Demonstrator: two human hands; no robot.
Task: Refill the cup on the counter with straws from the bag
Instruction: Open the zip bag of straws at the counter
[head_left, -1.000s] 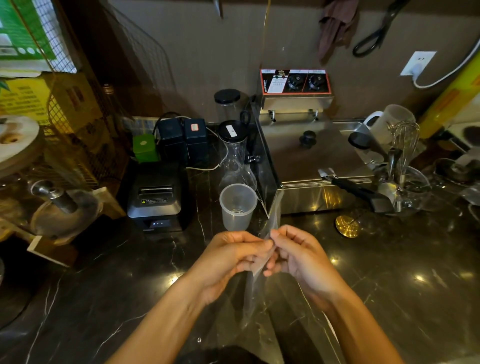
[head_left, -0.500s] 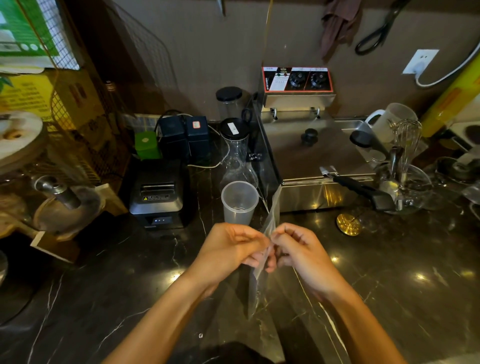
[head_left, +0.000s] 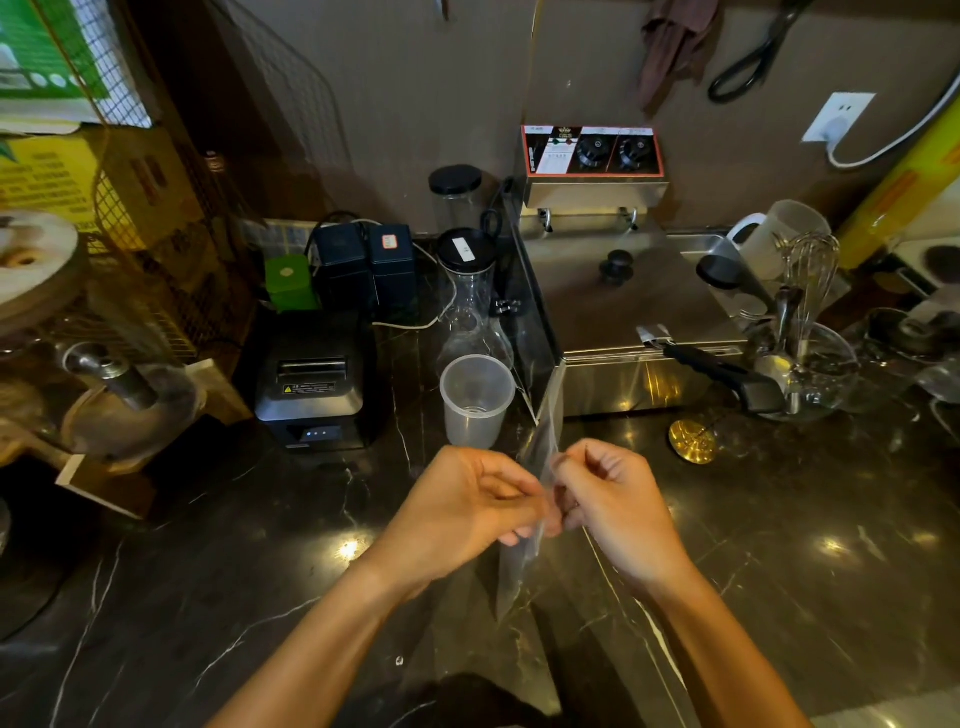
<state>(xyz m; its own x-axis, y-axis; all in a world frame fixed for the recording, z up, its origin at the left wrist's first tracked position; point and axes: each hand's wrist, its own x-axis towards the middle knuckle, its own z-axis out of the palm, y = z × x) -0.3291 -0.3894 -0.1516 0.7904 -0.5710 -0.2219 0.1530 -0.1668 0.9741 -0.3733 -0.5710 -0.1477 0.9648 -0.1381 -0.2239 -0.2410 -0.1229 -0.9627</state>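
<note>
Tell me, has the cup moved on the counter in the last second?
No. The cup stands in the same spot beside the fryer and printer; only the camera shifted slightly.

Our way to the cup (head_left: 477, 400) lies open from the front over bare counter (head_left: 249, 561). A carafe (head_left: 470, 317) crowds it behind, a receipt printer (head_left: 314, 382) left, a fryer (head_left: 623, 312) right.

Black white-veined marble counter (head_left: 218, 597), clear frosted cup (head_left: 476, 400), clear bag (head_left: 524, 540) — silver fryer (head_left: 623, 312), green box (head_left: 289, 283).
</note>
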